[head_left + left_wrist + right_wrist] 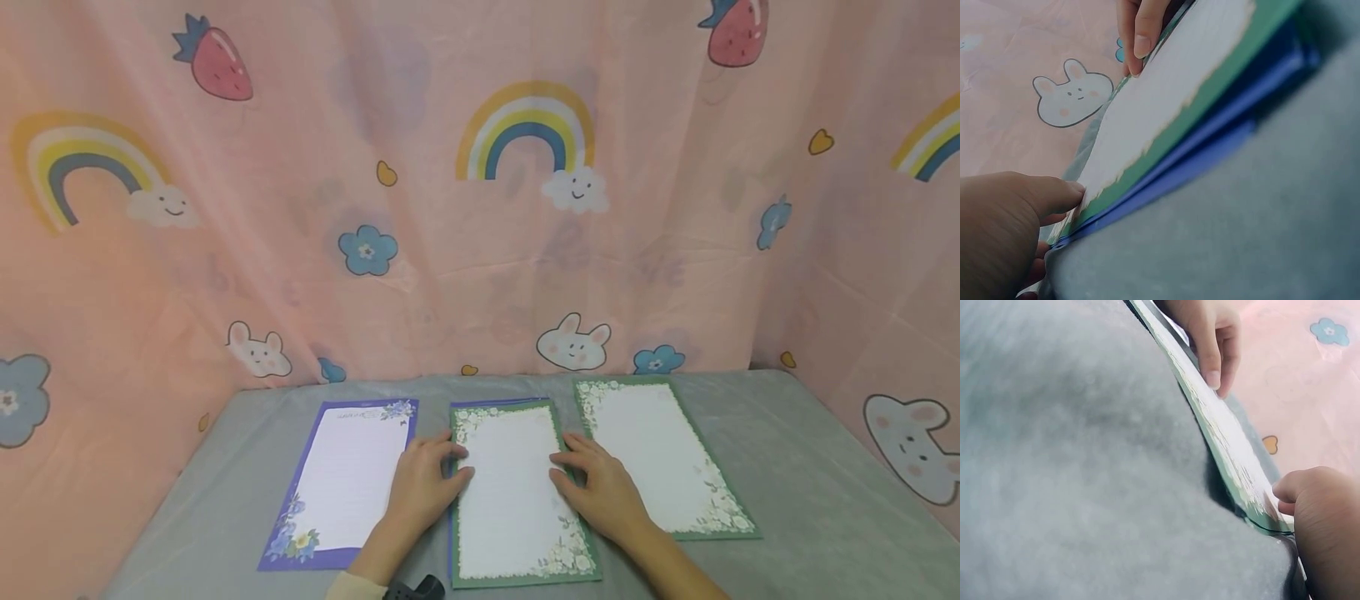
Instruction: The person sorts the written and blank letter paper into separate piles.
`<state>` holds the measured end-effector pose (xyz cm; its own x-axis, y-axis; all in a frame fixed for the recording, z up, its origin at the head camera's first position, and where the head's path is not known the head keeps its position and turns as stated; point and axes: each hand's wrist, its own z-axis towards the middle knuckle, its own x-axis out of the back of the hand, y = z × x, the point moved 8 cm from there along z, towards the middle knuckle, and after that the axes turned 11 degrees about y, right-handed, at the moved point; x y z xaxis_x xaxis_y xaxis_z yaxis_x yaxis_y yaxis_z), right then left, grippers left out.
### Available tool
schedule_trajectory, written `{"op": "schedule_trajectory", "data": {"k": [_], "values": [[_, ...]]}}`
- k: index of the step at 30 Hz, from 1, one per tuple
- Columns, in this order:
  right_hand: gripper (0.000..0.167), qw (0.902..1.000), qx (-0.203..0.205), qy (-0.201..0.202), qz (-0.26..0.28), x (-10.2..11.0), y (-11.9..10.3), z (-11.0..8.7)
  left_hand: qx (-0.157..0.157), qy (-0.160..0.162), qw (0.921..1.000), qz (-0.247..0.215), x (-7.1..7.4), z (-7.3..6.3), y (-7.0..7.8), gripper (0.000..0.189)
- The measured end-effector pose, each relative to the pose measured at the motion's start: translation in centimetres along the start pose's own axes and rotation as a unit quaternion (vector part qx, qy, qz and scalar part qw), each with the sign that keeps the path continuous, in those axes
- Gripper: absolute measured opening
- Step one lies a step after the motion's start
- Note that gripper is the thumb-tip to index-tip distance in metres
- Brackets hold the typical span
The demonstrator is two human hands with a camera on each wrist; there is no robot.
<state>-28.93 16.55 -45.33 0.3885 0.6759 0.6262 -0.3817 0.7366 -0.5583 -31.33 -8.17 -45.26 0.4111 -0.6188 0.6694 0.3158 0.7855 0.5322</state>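
Note:
In the head view, a green-bordered sheet of writing paper (510, 492) with white flowers lies on top of purple-blue sheets (452, 550), whose edges peek out at the left and top. My left hand (423, 483) pinches the left edge, with the thumb on the upper face. Opposite it, my right hand (603, 487) pinches the right edge, its thumb tip over the border. From the left wrist, the blue sheets (1210, 153) show loosely layered beneath the green one (1172, 122). The right wrist view shows the stack's side edge (1222, 453) slightly raised from the cloth.
A purple-bordered sheet (352, 475) with blue flowers lies left, partly behind my left forearm. At right lies another green-bordered sheet (660, 450), partly covered by my right hand. Grey cloth (795, 467) covers the table. A pink patterned curtain (450, 317) hangs behind and at both sides.

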Motion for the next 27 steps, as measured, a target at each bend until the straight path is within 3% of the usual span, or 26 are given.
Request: {"op": "schedule_trajectory", "data": {"k": [9,13,16,19,27], "values": [[0.024,1.0000,0.001,0.003,0.002,0.2,-0.2,0.0,0.002,-0.001,1.0000,0.002,0.0,0.0,0.0,0.018],[0.019,0.9983,0.004,0.039,0.042,0.7,-0.3,0.2,0.002,-0.001,1.0000,0.001,0.1,0.0,0.1,0.018],[0.018,0.9916,-0.024,0.070,0.106,1.0,0.1,0.4,-0.002,0.002,1.0000,0.002,0.1,0.0,0.1,0.018],[0.020,0.9835,-0.063,0.077,0.151,1.0,0.7,0.5,-0.010,0.006,0.9999,0.004,0.1,0.0,0.1,0.018],[0.018,0.9795,-0.109,0.068,0.156,0.8,1.2,0.5,-0.019,0.009,0.9998,0.004,0.1,0.0,0.1,0.019]]}}
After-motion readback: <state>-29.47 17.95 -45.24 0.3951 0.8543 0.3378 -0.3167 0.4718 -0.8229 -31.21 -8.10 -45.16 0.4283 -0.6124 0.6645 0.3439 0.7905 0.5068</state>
